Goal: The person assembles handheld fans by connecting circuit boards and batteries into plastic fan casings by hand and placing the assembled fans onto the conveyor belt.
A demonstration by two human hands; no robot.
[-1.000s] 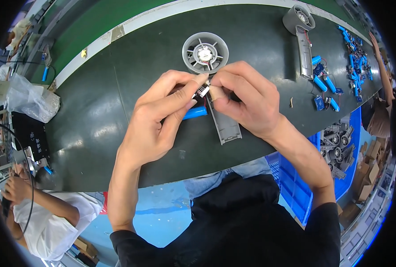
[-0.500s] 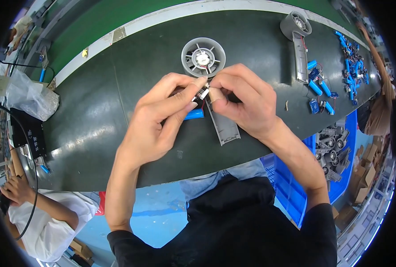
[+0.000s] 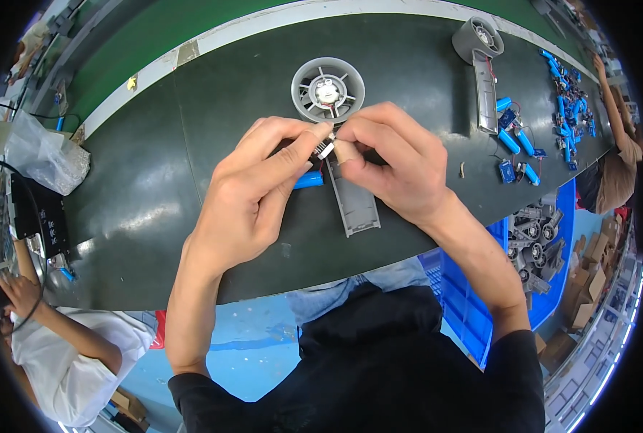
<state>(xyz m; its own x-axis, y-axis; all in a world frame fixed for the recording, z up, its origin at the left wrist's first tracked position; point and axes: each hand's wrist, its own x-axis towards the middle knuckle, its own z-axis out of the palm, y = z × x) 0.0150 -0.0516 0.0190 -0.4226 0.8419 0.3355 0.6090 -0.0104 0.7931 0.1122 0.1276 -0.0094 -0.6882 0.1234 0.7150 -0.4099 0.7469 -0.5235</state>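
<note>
The dark conveyor belt (image 3: 191,144) spans the view. At its near side the left hand (image 3: 253,195) and the right hand (image 3: 393,162) meet fingertip to fingertip, both pinched on a small metal-ended part (image 3: 326,148). Just under the hands on the belt lie a grey handle shell (image 3: 356,209) and a blue battery cell (image 3: 308,180). Beyond the hands sits a round grey fan housing (image 3: 328,90); another fan unit with its handle (image 3: 482,65) lies farther right on the belt.
</note>
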